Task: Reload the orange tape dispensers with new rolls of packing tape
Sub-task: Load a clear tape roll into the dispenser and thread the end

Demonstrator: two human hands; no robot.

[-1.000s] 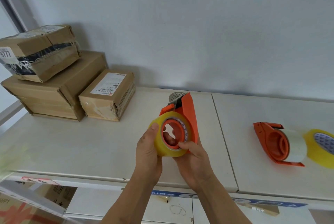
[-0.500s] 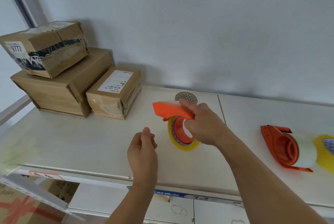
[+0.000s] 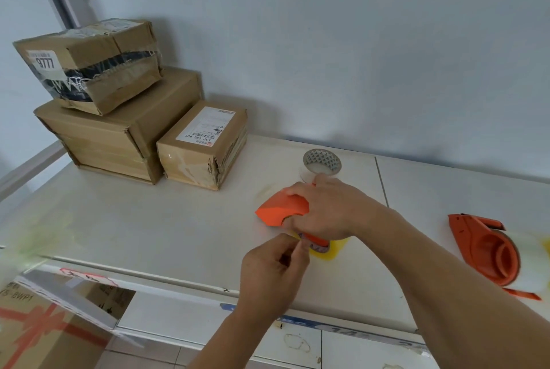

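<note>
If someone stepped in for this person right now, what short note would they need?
Right hand: gripping the orange dispenser on the table, the yellow tape roll already on it.
Left hand: fingertips pinched at the roll's edge, apparently after the tape end.
Second dispenser lies to the right, a pale roll on it.
Near-empty core stands behind.
Left: thread the tape end through, check the second dispenser.

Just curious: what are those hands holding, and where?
Right hand grips the orange dispenser over its top. Left hand fingers pinch at the yellow roll's edge.
</note>
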